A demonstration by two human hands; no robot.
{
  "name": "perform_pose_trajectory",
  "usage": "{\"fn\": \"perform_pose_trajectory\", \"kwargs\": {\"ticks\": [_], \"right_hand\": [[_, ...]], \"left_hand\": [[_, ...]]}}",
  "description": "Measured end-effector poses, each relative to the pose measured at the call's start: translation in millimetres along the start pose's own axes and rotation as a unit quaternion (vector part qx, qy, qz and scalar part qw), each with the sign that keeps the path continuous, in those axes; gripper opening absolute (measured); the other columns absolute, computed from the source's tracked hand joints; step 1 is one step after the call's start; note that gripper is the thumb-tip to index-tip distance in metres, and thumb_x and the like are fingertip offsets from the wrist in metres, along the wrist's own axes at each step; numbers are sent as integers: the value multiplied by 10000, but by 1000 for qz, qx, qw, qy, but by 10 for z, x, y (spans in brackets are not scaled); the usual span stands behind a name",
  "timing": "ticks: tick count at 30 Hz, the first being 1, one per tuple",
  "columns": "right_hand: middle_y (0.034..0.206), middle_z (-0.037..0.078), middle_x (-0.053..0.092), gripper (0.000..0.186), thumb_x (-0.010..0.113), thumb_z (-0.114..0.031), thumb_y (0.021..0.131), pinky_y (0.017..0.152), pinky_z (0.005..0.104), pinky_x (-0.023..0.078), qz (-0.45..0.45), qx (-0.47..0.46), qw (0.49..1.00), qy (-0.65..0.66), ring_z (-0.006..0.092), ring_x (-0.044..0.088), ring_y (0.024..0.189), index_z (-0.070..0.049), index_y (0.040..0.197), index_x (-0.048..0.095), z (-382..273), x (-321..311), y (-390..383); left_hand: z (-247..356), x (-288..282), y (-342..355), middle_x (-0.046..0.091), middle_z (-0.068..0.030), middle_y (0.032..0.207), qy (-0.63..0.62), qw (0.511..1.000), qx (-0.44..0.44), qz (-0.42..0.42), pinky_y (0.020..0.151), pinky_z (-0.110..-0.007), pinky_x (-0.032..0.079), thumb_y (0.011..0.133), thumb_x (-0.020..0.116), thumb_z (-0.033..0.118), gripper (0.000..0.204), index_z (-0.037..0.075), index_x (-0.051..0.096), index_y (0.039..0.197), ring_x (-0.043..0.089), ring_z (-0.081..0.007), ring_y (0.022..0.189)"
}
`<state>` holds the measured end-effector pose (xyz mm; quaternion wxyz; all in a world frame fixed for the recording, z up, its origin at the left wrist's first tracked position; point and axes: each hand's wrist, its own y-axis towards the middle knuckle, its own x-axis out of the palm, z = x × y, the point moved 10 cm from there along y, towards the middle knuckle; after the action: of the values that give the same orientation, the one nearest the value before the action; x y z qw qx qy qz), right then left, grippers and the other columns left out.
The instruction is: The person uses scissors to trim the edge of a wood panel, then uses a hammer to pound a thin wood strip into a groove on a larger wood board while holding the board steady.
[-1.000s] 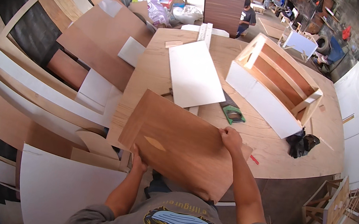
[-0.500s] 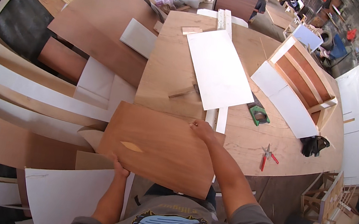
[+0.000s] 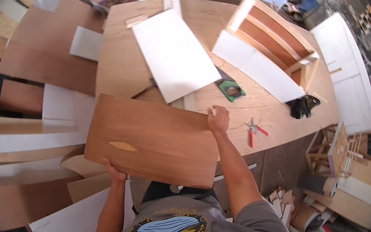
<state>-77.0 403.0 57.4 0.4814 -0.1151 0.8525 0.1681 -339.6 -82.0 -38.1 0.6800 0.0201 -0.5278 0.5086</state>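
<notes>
A brown plywood panel [image 3: 159, 136] with a pale leaf-shaped patch is held in front of my body, over the table's near edge. My left hand [image 3: 114, 171] grips its lower edge, with the fingers partly hidden beneath. At the upper right corner my right hand [image 3: 218, 119] is closed on the edge. Just beyond the panel lies a white board [image 3: 175, 55] on the wooden table [image 3: 115, 77]. A hammer's handle [image 3: 143, 89] shows partly under that board. To its right is a handsaw with a green handle [image 3: 231, 90], and nearer me are red-handled pliers [image 3: 253, 131].
A white-sided wooden frame [image 3: 261, 65] stands at the table's far right, with a black object [image 3: 302, 106] by its corner. Stacked boards and curved panels [image 3: 21, 140] crowd the left. A white panel [image 3: 347, 75] leans at right, above a small wooden frame [image 3: 330, 148] and offcuts [image 3: 281, 203].
The view has swung right, so the table sits further left. The plywood panel is now more level, its right end raised, and both hands still hold it.
</notes>
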Motion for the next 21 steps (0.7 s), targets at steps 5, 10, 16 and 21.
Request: {"fn": "perform_pose_trajectory", "kwargs": {"ticks": [5, 10, 16, 21], "right_hand": [[1373, 132, 581, 604, 744, -412, 901, 1085, 533, 430, -13, 137, 987, -89, 351, 519, 1302, -108, 1391, 566, 1790, -585, -110], [1572, 149, 394, 903, 738, -517, 885, 1148, 612, 364, -129, 137, 959, -213, 376, 396, 1440, -133, 1594, 333, 2894, -758, -488], [1587, 195, 396, 903, 661, -628, 900, 1161, 617, 349, -182, 96, 951, -231, 380, 358, 1486, -145, 1599, 356, 3712, -877, -244], [1605, 183, 394, 891, 675, -596, 910, 1164, 602, 358, -214, 90, 942, -242, 361, 368, 1488, -156, 1609, 339, 4505, -1167, 187]], "left_hand": [[-395, 146, 61, 459, -100, 1598, 32, 998, 3, 46, 1193, -509, 402, 1050, 428, 657, 755, 123, 391, 1582, 464, -323, 1438], [-1031, 398, -206, 420, -104, 1624, 38, 998, 4, 44, 1197, -511, 398, 1061, 418, 635, 742, 124, 363, 1596, 440, -322, 1456], [-1720, 960, -818, 474, -112, 1580, 58, 994, 78, 43, 1176, -529, 434, 1065, 466, 574, 681, 114, 412, 1564, 491, -332, 1413], [-2423, 1181, -1151, 473, -83, 1581, 52, 987, 66, 135, 1169, -485, 445, 1076, 461, 554, 652, 122, 418, 1561, 491, -304, 1414]]}}
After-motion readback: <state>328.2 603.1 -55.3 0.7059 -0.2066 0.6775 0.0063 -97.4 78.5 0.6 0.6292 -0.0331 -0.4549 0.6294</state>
